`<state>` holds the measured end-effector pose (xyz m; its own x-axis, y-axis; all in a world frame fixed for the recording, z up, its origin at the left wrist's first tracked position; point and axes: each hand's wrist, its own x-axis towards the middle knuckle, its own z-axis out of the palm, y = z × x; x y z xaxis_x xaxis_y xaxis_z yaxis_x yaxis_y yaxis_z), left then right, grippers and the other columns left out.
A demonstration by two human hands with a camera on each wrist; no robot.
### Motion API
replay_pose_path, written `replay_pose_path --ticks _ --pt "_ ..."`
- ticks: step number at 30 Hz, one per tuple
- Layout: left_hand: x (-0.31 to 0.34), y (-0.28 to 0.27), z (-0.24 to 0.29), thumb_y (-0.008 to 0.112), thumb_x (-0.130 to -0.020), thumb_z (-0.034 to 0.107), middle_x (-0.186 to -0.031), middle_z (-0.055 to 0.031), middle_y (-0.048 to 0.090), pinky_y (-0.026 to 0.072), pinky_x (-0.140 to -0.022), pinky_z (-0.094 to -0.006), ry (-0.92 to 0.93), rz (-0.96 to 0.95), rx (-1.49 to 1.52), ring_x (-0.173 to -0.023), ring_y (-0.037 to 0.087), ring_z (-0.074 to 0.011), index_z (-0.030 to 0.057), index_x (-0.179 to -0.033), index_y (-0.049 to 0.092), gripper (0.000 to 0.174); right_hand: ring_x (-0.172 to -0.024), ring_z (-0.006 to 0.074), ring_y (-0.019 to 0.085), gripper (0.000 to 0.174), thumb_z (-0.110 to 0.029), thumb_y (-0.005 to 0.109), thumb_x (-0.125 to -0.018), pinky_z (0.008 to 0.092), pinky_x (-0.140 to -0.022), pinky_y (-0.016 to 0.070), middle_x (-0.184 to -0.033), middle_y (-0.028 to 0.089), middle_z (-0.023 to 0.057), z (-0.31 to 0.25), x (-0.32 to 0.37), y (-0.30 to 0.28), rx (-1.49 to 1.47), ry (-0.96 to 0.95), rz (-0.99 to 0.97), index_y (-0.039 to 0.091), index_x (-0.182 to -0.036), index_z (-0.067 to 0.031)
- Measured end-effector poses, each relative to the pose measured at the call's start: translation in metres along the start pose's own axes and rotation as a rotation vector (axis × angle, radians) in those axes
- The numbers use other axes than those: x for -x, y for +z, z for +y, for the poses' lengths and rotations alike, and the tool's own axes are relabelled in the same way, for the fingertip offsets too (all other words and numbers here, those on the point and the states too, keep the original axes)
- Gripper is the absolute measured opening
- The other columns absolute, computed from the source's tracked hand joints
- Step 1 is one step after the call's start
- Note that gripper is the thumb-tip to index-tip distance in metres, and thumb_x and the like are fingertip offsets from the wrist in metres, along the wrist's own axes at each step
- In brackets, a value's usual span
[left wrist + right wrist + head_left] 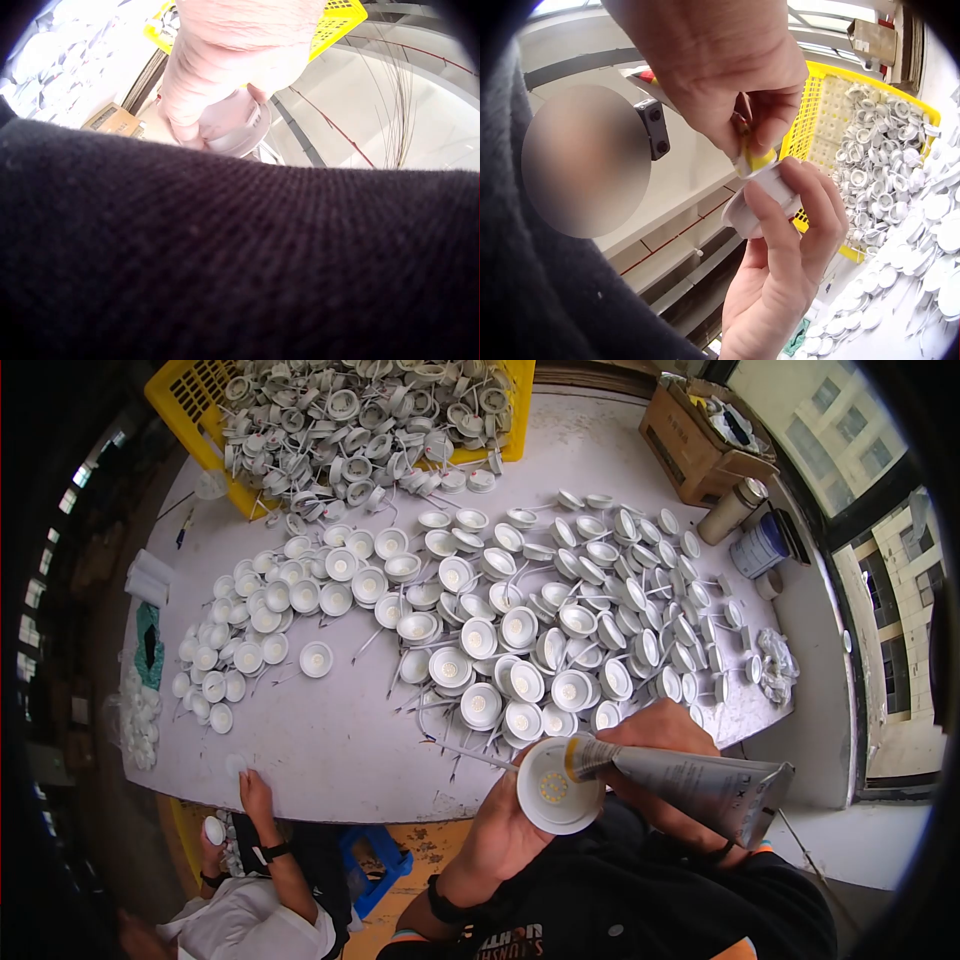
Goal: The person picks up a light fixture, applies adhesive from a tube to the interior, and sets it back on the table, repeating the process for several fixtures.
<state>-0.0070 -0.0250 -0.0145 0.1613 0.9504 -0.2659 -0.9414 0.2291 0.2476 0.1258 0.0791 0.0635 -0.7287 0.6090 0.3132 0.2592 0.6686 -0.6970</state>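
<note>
My left hand grips a round white lamp housing with small yellow LED dots at its centre, tilted towards the head camera, a cable trailing left. In the right wrist view the left fingers curl round the housing. My right hand grips a grey tube by its yellow nozzle end, which is at the housing's upper rim; whether they touch cannot be told. The right wrist view shows the right hand pinching close to the yellow tip. In the left wrist view the left hand holds the housing.
Many similar lamps cover the white table. A yellow crate of parts stands at the back left. A cardboard box, a metal flask and a can stand right. Another person's hand is at the front-left edge.
</note>
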Motion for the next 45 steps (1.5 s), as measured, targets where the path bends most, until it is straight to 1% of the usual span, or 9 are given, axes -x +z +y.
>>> replay_pose_path --ticks 3,15,20,24,27,32,38,42,45 --pt "0.0 0.002 0.001 0.026 -0.083 0.05 -0.12 -0.0126 0.037 0.0388 -0.082 -0.0458 -0.004 -0.029 -0.013 -0.105 0.042 -0.0278 0.0067 -0.124 0.024 0.06 -0.068 0.0177 0.055 0.022 -0.004 0.066 -0.065 0.026 -0.058 0.0436 -0.083 0.059 0.0061 0.002 0.002 0.002 -0.075 -0.034 0.095 0.057 -0.084 -0.003" --pt "0.0 0.003 -0.001 0.025 -0.083 0.05 -0.118 -0.0111 0.039 0.0397 -0.081 -0.0446 -0.002 -0.021 -0.021 -0.104 0.043 -0.0261 0.008 -0.123 0.026 0.058 -0.069 0.0172 0.055 0.024 -0.01 0.065 -0.066 0.0253 -0.059 0.0438 -0.082 0.059 0.0054 -0.014 -0.003 -0.002 0.011 0.128 -0.078 0.058 -0.088 -0.003" --pt "-0.001 0.003 0.003 0.024 -0.083 0.049 -0.118 -0.0116 0.039 0.0407 -0.079 -0.0447 -0.001 -0.073 -0.033 -0.104 0.043 -0.0264 0.0073 -0.123 0.027 0.057 -0.069 0.0165 0.054 0.027 -0.009 0.064 -0.063 0.0242 -0.059 0.0442 -0.081 0.058 0.0044 -0.009 -0.003 0.002 0.036 -0.043 0.133 0.058 -0.088 -0.0028" --pt "0.0 0.001 0.008 0.025 -0.083 0.049 -0.118 -0.0132 0.038 0.0407 -0.079 -0.0455 0.075 -0.081 -0.067 -0.104 0.043 -0.0281 0.0062 -0.122 0.027 0.058 -0.068 0.0161 0.054 0.028 -0.009 0.063 -0.062 0.0244 -0.058 0.0445 -0.081 0.057 0.0049 -0.013 -0.002 -0.006 0.051 -0.017 0.126 0.058 -0.089 -0.0016" --pt "0.001 -0.003 0.011 0.037 -0.082 0.044 -0.118 -0.0139 0.037 0.0392 -0.085 -0.0413 0.058 -0.1 0.013 -0.107 0.042 -0.0261 0.0042 -0.123 0.023 0.059 -0.067 0.0168 0.054 0.03 -0.009 0.063 -0.062 0.0252 -0.057 0.0447 -0.08 0.056 0.0054 -0.017 -0.003 -0.015 0.037 0.018 0.032 0.057 -0.091 -0.001" --pt "0.001 -0.004 0.011 0.032 -0.083 0.045 -0.12 -0.013 0.037 0.0373 -0.085 -0.0431 0.103 -0.025 -0.044 -0.108 0.04 -0.0267 0.0053 -0.123 0.026 0.056 -0.066 0.017 0.052 0.031 -0.008 0.064 -0.06 0.025 -0.055 0.0435 -0.076 0.053 0.0049 -0.017 -0.001 -0.022 -0.045 0.176 -0.166 0.058 -0.091 -0.0063" --pt "-0.001 -0.007 0.012 0.028 -0.084 0.046 -0.121 -0.0119 0.038 0.0348 -0.087 -0.0408 0.116 0.026 -0.036 -0.109 0.038 -0.0261 0.0068 -0.122 0.029 0.055 -0.063 0.0174 0.05 0.025 -0.011 0.064 -0.064 0.0268 -0.054 0.0414 -0.076 0.054 0.003 -0.017 -0.013 -0.013 -0.162 0.068 -0.26 0.058 -0.088 -0.0081" --pt "-0.002 -0.015 0.009 0.029 -0.083 0.047 -0.121 -0.0109 0.038 0.0346 -0.088 -0.0403 0.069 -0.035 0.039 -0.109 0.039 -0.0247 0.0075 -0.122 0.029 0.056 -0.069 0.0192 0.052 0.017 -0.014 0.061 -0.072 0.0274 -0.059 0.0422 -0.078 0.056 0.0045 -0.02 -0.017 0.003 -0.355 0.123 -0.092 0.058 -0.088 -0.0089" --pt "-0.004 -0.01 0.008 0.031 -0.083 0.048 -0.12 -0.0106 0.038 0.0354 -0.088 -0.041 0.074 -0.016 -0.056 -0.109 0.04 -0.025 0.0085 -0.123 0.028 0.056 -0.07 0.0197 0.053 0.017 -0.011 0.061 -0.069 0.0278 -0.06 0.0422 -0.082 0.057 0.0062 -0.013 -0.017 0.01 -0.149 0.016 -0.037 0.058 -0.085 -0.0065"
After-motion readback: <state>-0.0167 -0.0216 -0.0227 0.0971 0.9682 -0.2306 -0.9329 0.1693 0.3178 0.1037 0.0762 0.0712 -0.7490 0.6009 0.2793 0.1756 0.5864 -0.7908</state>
